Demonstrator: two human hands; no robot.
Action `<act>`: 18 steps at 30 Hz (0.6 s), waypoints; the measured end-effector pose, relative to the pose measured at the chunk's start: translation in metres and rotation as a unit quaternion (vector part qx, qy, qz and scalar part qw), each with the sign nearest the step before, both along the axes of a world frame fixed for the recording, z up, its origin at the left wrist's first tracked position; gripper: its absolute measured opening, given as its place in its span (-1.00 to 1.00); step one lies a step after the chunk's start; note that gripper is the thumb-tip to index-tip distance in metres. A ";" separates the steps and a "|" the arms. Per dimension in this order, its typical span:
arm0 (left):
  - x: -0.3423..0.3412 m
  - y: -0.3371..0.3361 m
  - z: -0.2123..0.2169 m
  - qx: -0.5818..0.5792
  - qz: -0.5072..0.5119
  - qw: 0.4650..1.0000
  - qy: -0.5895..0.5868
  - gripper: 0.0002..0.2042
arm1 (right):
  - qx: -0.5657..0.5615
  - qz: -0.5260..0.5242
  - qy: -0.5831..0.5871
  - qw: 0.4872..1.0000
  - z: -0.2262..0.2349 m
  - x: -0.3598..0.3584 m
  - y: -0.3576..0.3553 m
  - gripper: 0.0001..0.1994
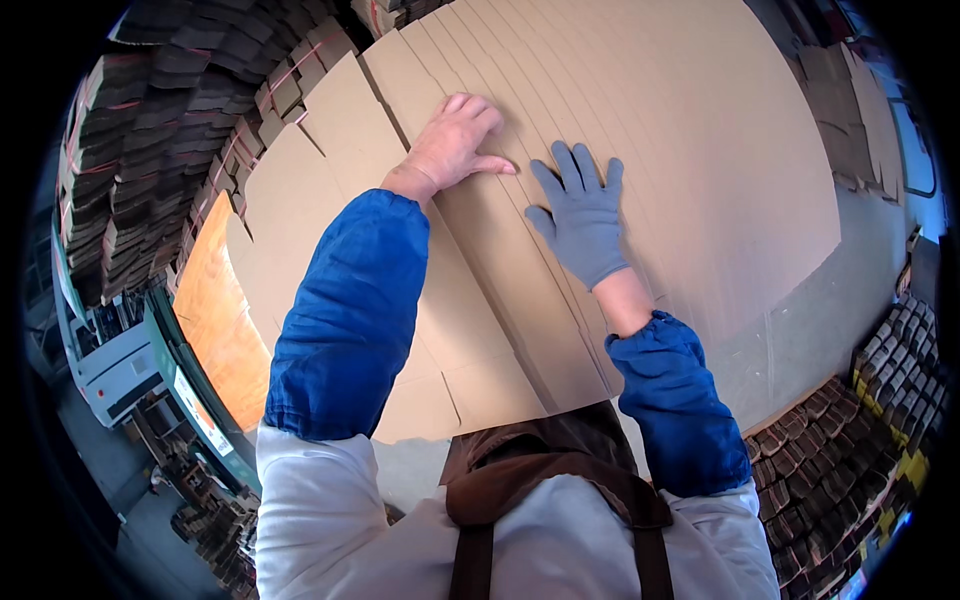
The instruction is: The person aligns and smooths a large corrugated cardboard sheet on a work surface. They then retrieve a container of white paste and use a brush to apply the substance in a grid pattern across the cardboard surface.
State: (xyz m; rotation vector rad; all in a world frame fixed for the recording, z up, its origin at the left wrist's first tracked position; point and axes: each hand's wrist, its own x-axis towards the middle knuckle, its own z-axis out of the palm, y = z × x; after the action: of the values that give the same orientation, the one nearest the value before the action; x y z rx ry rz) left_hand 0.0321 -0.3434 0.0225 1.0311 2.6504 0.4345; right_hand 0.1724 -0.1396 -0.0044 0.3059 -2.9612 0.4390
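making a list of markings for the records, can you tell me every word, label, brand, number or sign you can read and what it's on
No text can be read.
White panel, low at left: markings too small and blurred to read.
Cardboard sheets: no print visible.
Gray glove and blue sleeves: none visible.

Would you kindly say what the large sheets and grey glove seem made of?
Large sheets: probably matte cardboard, judging by the plain tan surface and stiff, straight edges.
Grey glove: seemingly dull knit fabric, since it hugs each finger; coating unclear.
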 end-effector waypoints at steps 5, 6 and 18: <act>0.070 0.007 -0.002 0.002 0.175 0.979 0.106 -0.03 | -0.016 -0.006 -0.015 1.000 -0.001 0.002 0.000 -0.41; 0.085 0.009 -0.005 -0.004 0.222 0.970 0.102 0.07 | -0.015 -0.007 -0.012 1.000 -0.004 0.003 0.001 -0.42; 0.114 0.005 -0.011 -0.061 0.241 0.968 0.016 0.27 | -0.002 -0.003 -0.031 1.000 -0.004 0.004 -0.001 -0.41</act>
State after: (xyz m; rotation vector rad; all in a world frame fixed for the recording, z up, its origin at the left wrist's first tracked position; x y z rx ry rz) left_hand 0.1462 -0.3379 0.0114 0.3501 2.9037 0.3424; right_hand 0.1764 -0.1408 -0.0080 0.2870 -3.0198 0.4616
